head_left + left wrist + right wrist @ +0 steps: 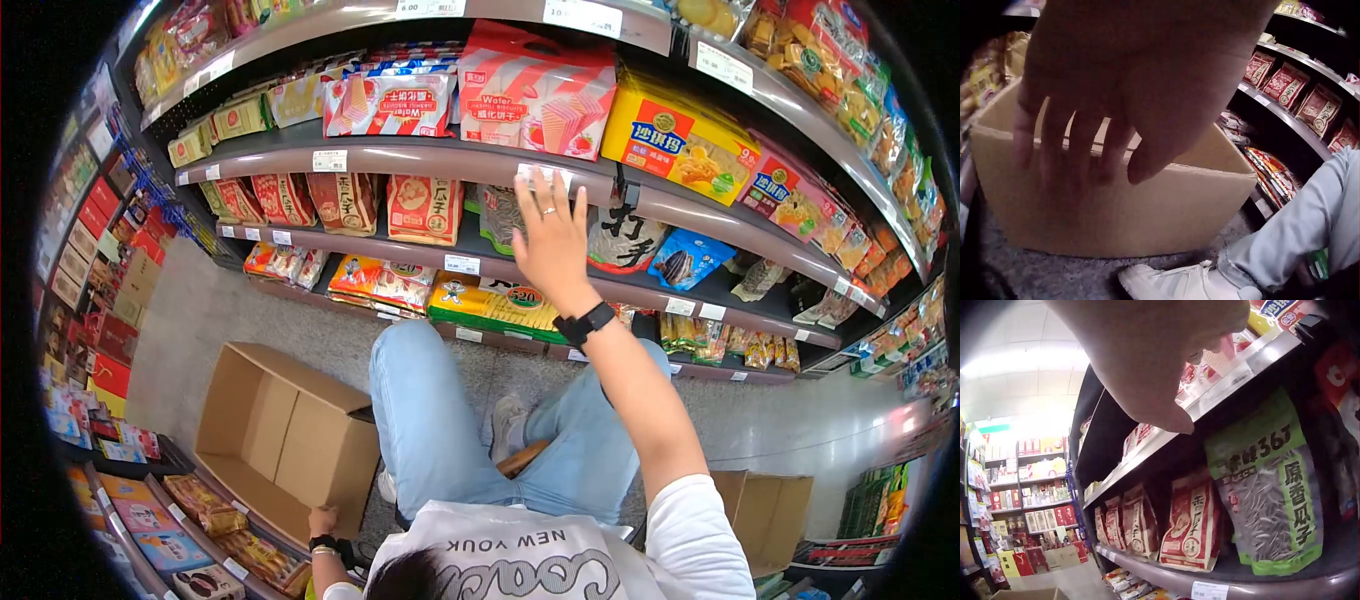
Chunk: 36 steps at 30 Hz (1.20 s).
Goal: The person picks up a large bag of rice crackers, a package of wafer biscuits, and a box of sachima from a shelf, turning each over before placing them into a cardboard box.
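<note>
My right hand [553,240] is raised to the shelf, fingers spread and nearly straight, fingertips at a price label [545,178] on the shelf's front edge. In the right wrist view, a green and grey bag of melon seeds [1269,494] stands on the shelf below that hand, beside red and cream seed bags [1191,522]. Low at the left, my left hand [322,520] is at the rim of a cardboard box [270,400]. The left wrist view has its fingers [1085,134] spread and extended downward, overlapping the box's near wall. Neither hand holds any goods.
Boxed wafers [535,95] and yellow sachima packs [680,140] fill the shelf above. Bagged snacks [495,305] line the bottom shelf before my knees. Another cardboard box [765,515] stands at the right. Side shelves [150,520] run along the left.
</note>
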Each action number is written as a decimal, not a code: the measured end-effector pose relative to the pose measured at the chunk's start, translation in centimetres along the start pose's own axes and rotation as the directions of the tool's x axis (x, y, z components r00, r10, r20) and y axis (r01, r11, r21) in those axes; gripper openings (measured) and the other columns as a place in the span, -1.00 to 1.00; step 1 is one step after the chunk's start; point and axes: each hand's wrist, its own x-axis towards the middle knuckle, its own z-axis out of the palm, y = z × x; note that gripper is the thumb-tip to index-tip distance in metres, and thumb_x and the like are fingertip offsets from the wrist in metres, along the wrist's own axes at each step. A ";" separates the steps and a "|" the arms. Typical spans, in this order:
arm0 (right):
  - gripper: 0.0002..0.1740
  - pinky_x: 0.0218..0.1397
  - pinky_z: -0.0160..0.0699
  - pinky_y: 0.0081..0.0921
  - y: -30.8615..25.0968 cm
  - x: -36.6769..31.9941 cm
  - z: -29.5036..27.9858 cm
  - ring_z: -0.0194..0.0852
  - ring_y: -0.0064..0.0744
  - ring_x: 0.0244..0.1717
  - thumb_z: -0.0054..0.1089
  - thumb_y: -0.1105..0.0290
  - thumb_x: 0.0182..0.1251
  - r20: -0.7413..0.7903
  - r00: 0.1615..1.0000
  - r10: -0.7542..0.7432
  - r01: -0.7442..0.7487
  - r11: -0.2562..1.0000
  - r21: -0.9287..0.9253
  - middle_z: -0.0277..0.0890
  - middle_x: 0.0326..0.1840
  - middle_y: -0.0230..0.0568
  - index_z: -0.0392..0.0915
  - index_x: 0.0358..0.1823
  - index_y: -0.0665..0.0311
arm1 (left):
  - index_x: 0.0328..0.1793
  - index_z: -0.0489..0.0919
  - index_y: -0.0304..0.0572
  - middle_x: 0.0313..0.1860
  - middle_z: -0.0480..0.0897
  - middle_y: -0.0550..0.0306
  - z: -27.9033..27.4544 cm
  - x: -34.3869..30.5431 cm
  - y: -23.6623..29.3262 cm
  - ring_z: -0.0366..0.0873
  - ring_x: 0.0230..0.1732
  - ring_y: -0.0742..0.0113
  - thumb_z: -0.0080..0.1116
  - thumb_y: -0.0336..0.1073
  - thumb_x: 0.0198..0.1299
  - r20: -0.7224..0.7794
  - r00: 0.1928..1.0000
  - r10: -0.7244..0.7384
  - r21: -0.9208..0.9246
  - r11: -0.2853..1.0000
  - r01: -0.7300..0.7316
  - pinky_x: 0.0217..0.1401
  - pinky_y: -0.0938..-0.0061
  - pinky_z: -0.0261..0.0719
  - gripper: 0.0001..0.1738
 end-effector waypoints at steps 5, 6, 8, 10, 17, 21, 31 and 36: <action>-0.13 0.52 -0.22 0.10 3.1 2.1 1.9 -0.17 -0.04 0.54 0.28 0.16 0.11 0.066 0.992 0.111 -0.104 0.989 -0.108 -0.06 0.55 -0.18 0.10 0.46 0.12 | -0.26 0.68 -0.36 -0.33 0.67 -0.29 -1.0 0.6 1.2 0.67 -0.18 -0.08 0.20 -0.12 0.06 -0.161 0.984 -0.071 0.001 0.997 0.072 -0.10 0.22 0.58 -0.63; -0.14 0.52 -0.23 0.09 3.3 2.5 2.1 -0.16 -0.07 0.55 0.29 0.15 0.11 0.052 0.993 0.105 -0.098 0.987 -0.127 -0.05 0.56 -0.22 0.13 0.45 0.11 | -0.23 0.68 -0.35 -0.31 0.67 -0.30 -1.0 1.2 0.7 0.66 -0.14 -0.09 0.21 -0.12 0.07 -0.195 0.978 -0.079 0.019 0.996 0.084 -0.07 0.21 0.57 -0.63; -0.17 0.52 -0.22 0.09 3.4 3.0 2.8 -0.15 -0.06 0.54 0.28 0.15 0.13 0.024 0.995 0.096 -0.093 0.991 -0.096 -0.02 0.55 -0.23 0.16 0.44 0.11 | -0.17 0.67 -0.34 -0.25 0.66 -0.31 -1.0 1.1 0.4 0.65 -0.09 -0.10 0.22 -0.14 0.07 -0.255 0.964 -0.075 0.030 0.996 0.086 -0.02 0.19 0.56 -0.63; -0.19 0.52 -0.21 0.09 3.3 3.1 3.5 -0.15 -0.06 0.54 0.27 0.15 0.13 -0.011 0.996 0.093 -0.093 0.992 -0.080 -0.01 0.54 -0.23 0.18 0.43 0.11 | -0.08 0.67 -0.31 -0.19 0.65 -0.31 -1.9 -1.4 2.1 0.64 -0.06 -0.11 0.24 -0.17 0.07 -0.306 0.950 -0.057 0.020 0.998 0.066 0.01 0.19 0.56 -0.62; -0.20 0.49 -0.20 0.16 3.0 3.1 4.3 -0.06 -0.07 0.49 0.29 0.17 0.11 -0.102 0.991 0.081 -0.093 0.989 -0.115 0.10 0.48 -0.26 0.21 0.42 0.07 | 0.00 0.66 -0.21 -0.17 0.66 -0.24 0.7 -1.2 -2.9 0.64 -0.06 -0.09 0.29 -0.20 0.05 -0.226 0.972 -0.059 0.005 0.998 0.062 0.00 0.19 0.57 -0.61; -0.21 0.48 -0.19 0.17 2.6 3.2 4.4 -0.03 -0.06 0.47 0.29 0.18 0.11 -0.120 0.989 0.084 -0.098 0.989 -0.110 0.12 0.46 -0.26 0.21 0.41 0.08 | -0.05 0.68 -0.14 -0.26 0.66 -0.27 2.0 0.6 -4.7 0.63 -0.16 -0.16 0.26 -0.18 0.09 -0.248 0.965 -0.079 0.066 0.993 0.099 -0.08 0.13 0.58 -0.67; -0.20 0.47 -0.15 0.15 3.1 3.5 5.0 0.04 -0.08 0.42 0.32 0.16 0.07 -0.151 0.987 0.048 -0.067 0.990 -0.127 0.21 0.39 -0.25 0.24 0.39 0.08 | -0.24 0.66 -0.28 -0.34 0.62 -0.33 2.0 1.0 -4.1 0.62 -0.20 -0.24 0.19 -0.19 0.11 -0.247 0.953 -0.174 0.108 0.973 0.205 -0.17 0.07 0.56 -0.72; -0.17 0.49 -0.18 0.09 3.5 3.6 5.8 0.05 -0.11 0.42 0.33 0.13 0.03 -0.167 0.985 0.037 -0.063 0.986 -0.154 0.21 0.40 -0.29 0.25 0.38 0.07 | -0.26 0.67 -0.29 -0.36 0.63 -0.30 1.4 -0.2 -1.4 0.62 -0.23 -0.24 0.14 -0.19 0.12 -0.325 0.925 -0.198 0.082 0.968 0.236 -0.20 0.04 0.56 -0.72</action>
